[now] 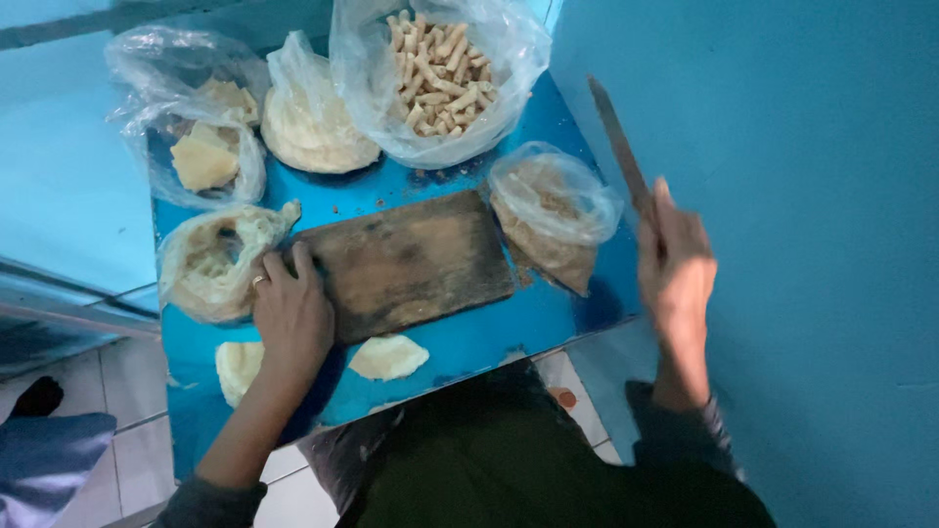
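On the blue desk (548, 323) our left hand (291, 318) presses flat, fingers spread, on the bare cutting board (406, 264), while our right hand (675, 269) grips a raised knife (618, 147), which we judge could nick those fingers.

The person wears a dark grey long-sleeved top, both sleeves pushed up and bunched near the elbows, leaving the forearms bare. The left hand (291, 315) carries a thin pale ring on one finger. The right hand (675, 269) wears nothing that can be made out. Dark, olive-toned clothing covers the lap at the near edge.
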